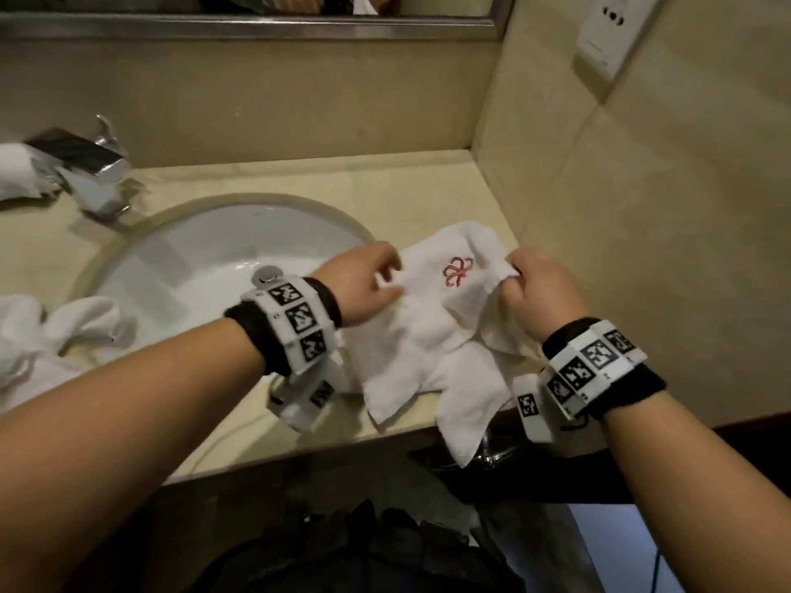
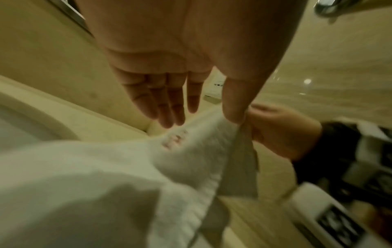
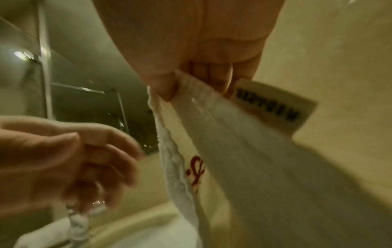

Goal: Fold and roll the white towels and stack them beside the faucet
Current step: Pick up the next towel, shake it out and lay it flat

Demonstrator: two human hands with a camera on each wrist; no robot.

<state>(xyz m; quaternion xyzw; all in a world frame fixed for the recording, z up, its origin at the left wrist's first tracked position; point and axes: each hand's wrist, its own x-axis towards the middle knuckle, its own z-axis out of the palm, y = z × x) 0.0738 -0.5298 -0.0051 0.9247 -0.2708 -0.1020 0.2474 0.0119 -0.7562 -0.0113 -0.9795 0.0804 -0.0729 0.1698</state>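
A white towel [image 1: 428, 331] with a red embroidered emblem [image 1: 457, 271] lies crumpled on the counter [image 1: 299, 181] right of the sink, one corner hanging over the front edge. My right hand [image 1: 513, 271] pinches its upper right edge between thumb and fingers [image 3: 186, 83]; a sewn label [image 3: 273, 102] sticks out beside them. My left hand [image 1: 387, 278] hovers at the towel's left edge with straight, relaxed fingers [image 2: 169, 107], its thumb tip touching the cloth. The chrome faucet [image 1: 92, 164] stands at the far left, with a rolled white towel [image 1: 17, 173] behind it.
The white sink basin [image 1: 192, 267] sits left of the towel. More crumpled white towels [image 1: 51, 336] lie on the counter's left side. A tiled wall with a socket [image 1: 608, 32] closes the right side, and a mirror frame [image 1: 257, 25] runs along the back.
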